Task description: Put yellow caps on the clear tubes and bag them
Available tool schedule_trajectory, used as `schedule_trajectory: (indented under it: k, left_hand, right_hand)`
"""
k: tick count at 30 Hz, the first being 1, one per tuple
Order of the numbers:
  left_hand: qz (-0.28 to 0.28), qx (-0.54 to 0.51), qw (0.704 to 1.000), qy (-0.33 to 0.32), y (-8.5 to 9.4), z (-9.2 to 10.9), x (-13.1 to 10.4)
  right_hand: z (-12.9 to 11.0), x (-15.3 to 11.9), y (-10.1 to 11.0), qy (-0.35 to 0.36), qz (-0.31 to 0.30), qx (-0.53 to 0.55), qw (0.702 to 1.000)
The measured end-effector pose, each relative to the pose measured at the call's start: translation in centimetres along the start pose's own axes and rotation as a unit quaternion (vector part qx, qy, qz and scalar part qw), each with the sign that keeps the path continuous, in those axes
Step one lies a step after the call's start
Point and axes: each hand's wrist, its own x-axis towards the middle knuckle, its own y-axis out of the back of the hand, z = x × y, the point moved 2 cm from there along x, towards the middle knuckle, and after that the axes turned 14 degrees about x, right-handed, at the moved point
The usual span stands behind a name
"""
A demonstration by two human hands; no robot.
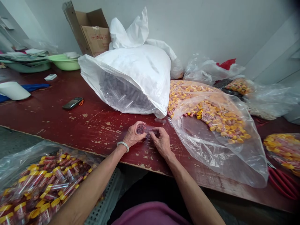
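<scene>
In the head view, a white sack (140, 67) lies on its side on the red table (93, 131), mouth towards the person, probably so its clear contents stay within easy reach. A clear plastic bag (246, 165) spreads open at the right, its yellow-capped pieces (227, 123) heaped towards the back, perhaps to leave the near part free. Clear tubes (141, 128) are between the two hands, just above the table's near edge, seemingly held low for close finger work. The left hand (132, 135) curls its fingers around them, nearly closed; the right hand (162, 140) brings thumb and forefinger almost together at their other end, though the exact contact is too blurred to tell
</scene>
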Motion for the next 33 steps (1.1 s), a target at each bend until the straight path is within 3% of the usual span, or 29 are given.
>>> schedule_trajectory:
  k: [4,6,8,10,13,15,17,25,29,33]
  left_hand:
    - [0.009,0.010,1.000,0.011,0.0,0.4,-0.1]
    - [0.014,0.006,1.000,0.018,0.1,0.5,-0.2]
    - [0.009,-0.022,0.999,0.032,0.3,0.7,-0.3]
    - [-0.003,-0.065,0.997,0.042,0.4,0.7,-0.5]
    - [-0.015,-0.132,0.990,0.044,0.4,0.8,-0.6]
    - [-0.011,-0.157,0.987,0.039,0.3,0.7,-0.5]
    - [0.006,-0.152,0.988,0.035,0.3,0.6,-0.5]
    - [0.050,-0.046,0.998,0.012,0.4,1.2,-0.4]
    - [0.054,-0.025,0.998,0.026,0.2,1.6,-0.3]
    - [0.047,-0.031,0.998,0.040,0.0,1.5,-0.2]
  right_hand:
    - [-0.8,-0.8,1.3,0.008,-0.076,-0.189,0.979]
    - [-1.0,-0.9,1.4,0.005,-0.084,-0.236,0.968]
    - [-1.1,-0.7,1.0,-0.004,-0.063,-0.175,0.983]
    - [-0.7,-0.3,0.2,-0.027,-0.034,-0.039,0.998]
    - [-0.1,0.1,-1.5,-0.061,-0.019,0.156,0.986]
    - [0.0,0.1,-2.4,-0.057,-0.024,0.222,0.973]
    - [0.0,0.0,-2.8,-0.040,-0.026,0.227,0.973]
    - [-0.3,-0.7,-2.4,0.053,-0.063,0.069,0.994]
    - [-2.0,-0.6,0.2,0.096,-0.042,0.049,0.993]
    - [-2.4,1.4,7.4,0.122,0.098,0.002,0.988]
